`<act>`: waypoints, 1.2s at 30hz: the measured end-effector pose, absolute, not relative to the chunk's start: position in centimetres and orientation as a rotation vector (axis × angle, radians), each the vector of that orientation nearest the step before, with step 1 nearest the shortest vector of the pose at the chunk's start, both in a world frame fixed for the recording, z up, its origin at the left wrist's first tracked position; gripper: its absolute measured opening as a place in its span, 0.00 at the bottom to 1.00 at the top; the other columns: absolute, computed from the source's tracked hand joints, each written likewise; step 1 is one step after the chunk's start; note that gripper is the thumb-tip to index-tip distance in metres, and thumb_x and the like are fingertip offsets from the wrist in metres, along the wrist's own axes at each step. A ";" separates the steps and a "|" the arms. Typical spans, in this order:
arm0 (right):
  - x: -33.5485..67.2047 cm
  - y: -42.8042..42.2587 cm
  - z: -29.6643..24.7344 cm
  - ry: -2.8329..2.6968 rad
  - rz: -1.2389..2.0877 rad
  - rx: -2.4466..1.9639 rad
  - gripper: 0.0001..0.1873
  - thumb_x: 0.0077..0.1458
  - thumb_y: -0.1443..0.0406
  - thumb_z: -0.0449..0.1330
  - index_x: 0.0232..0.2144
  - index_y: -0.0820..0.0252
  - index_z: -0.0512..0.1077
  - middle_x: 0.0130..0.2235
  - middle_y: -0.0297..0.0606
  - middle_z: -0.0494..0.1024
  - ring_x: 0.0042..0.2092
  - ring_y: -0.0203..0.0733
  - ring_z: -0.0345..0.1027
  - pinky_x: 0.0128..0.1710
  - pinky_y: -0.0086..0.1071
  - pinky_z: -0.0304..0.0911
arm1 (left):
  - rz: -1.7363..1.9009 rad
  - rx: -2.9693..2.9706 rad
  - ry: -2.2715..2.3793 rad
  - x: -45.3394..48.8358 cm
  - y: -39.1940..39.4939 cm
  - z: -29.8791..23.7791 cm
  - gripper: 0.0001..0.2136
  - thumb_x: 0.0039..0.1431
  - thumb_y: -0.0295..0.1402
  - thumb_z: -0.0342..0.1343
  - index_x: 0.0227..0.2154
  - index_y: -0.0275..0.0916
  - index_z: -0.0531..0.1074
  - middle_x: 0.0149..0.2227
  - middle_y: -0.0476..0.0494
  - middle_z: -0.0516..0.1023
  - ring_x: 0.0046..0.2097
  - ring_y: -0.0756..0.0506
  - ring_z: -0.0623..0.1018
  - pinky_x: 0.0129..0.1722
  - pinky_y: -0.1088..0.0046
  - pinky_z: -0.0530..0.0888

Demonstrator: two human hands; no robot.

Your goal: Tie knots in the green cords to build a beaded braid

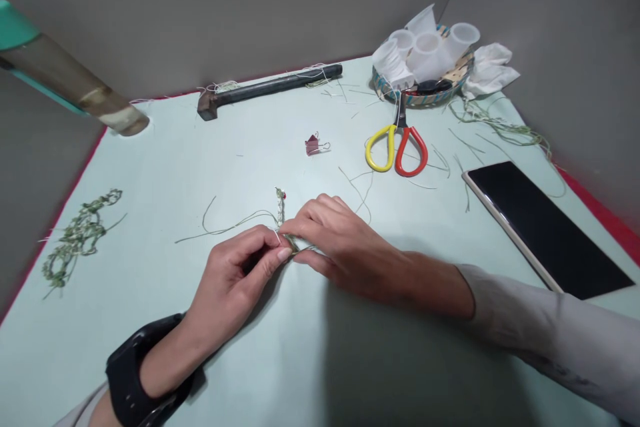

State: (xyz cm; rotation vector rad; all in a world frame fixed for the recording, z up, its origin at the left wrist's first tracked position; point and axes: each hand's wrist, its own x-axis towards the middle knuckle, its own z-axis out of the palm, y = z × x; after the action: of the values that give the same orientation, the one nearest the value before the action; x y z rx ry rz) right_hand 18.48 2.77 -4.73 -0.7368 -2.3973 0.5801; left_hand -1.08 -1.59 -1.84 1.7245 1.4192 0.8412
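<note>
My left hand [250,260] pinches thin green and white cord between thumb and forefinger near the middle of the table. Facing it, my right hand [345,240] is closed on the same strands, its fingertips almost touching the left ones. A short knotted cord piece [281,207], pale with a small red bead near its top, sticks out beyond my fingers. Loose green cord ends [235,221] trail from it to the left. The part between my fingertips is mostly hidden.
Knotted green cord pieces [83,237] lie far left. Behind are a hammer [275,88], a binder clip [313,145], scissors [401,140] and a basket [425,99] of plastic cups. A phone [545,227] lies right; a bottle [85,80] stands back left.
</note>
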 end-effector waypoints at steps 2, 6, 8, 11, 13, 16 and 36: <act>18.3 2.9 -4.9 -2.389 0.599 -0.721 0.07 0.66 0.68 0.58 0.45 0.64 0.73 0.40 0.41 0.74 0.43 0.43 0.61 0.44 0.36 0.57 | 0.845 1.734 1.414 -1.1 -1.6 -1.9 0.09 0.63 0.32 0.59 0.26 0.44 0.75 0.22 0.57 0.71 0.25 0.52 0.65 0.24 0.76 0.61; 18.3 3.1 -5.0 -2.376 0.637 -0.733 0.04 0.65 0.68 0.60 0.43 0.62 0.73 0.38 0.37 0.73 0.42 0.40 0.62 0.45 0.34 0.58 | 0.839 1.750 1.415 -1.2 -1.5 -1.9 0.09 0.63 0.32 0.59 0.26 0.44 0.75 0.23 0.56 0.72 0.25 0.52 0.66 0.25 0.75 0.62; 18.4 3.4 -4.8 -2.384 0.649 -0.741 0.02 0.63 0.69 0.62 0.40 0.60 0.74 0.38 0.37 0.73 0.42 0.40 0.62 0.44 0.34 0.58 | 0.832 1.755 1.419 -1.2 -1.5 -1.9 0.09 0.63 0.32 0.59 0.26 0.44 0.75 0.24 0.56 0.73 0.26 0.52 0.66 0.25 0.74 0.62; 18.6 3.7 -4.6 -2.410 0.655 -0.734 0.04 0.62 0.70 0.63 0.40 0.59 0.74 0.40 0.37 0.73 0.43 0.40 0.62 0.44 0.33 0.58 | 0.831 1.763 1.427 -1.2 -1.5 -2.1 0.08 0.64 0.32 0.58 0.27 0.44 0.75 0.24 0.56 0.72 0.26 0.52 0.66 0.26 0.73 0.61; 18.5 3.8 -4.6 -2.416 0.636 -0.727 0.06 0.63 0.69 0.62 0.43 0.59 0.74 0.43 0.39 0.73 0.44 0.40 0.63 0.45 0.33 0.57 | 0.837 1.759 1.433 -1.3 -1.5 -2.2 0.09 0.64 0.33 0.58 0.27 0.45 0.74 0.24 0.57 0.71 0.26 0.52 0.65 0.26 0.73 0.61; 18.2 3.9 -4.8 -2.415 0.554 -0.694 0.06 0.65 0.68 0.60 0.44 0.61 0.73 0.43 0.41 0.74 0.44 0.41 0.62 0.44 0.35 0.55 | 0.838 1.743 1.439 -1.4 -1.6 -2.4 0.09 0.65 0.34 0.58 0.27 0.45 0.74 0.25 0.56 0.71 0.27 0.52 0.66 0.27 0.74 0.62; 18.0 4.8 -5.3 -2.407 0.331 -0.382 0.13 0.69 0.74 0.45 0.40 0.59 0.68 0.56 0.44 0.77 0.53 0.43 0.63 0.48 0.39 0.60 | 0.740 1.663 1.570 -0.9 -1.2 -1.6 0.11 0.59 0.38 0.58 0.23 0.42 0.74 0.22 0.53 0.72 0.26 0.49 0.66 0.26 0.72 0.65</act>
State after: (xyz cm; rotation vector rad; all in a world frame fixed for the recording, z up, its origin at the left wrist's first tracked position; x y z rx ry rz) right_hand 17.98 4.85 -5.25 -0.3819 -2.4072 0.3313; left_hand -0.92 -1.19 -1.63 1.6628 1.5700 0.7396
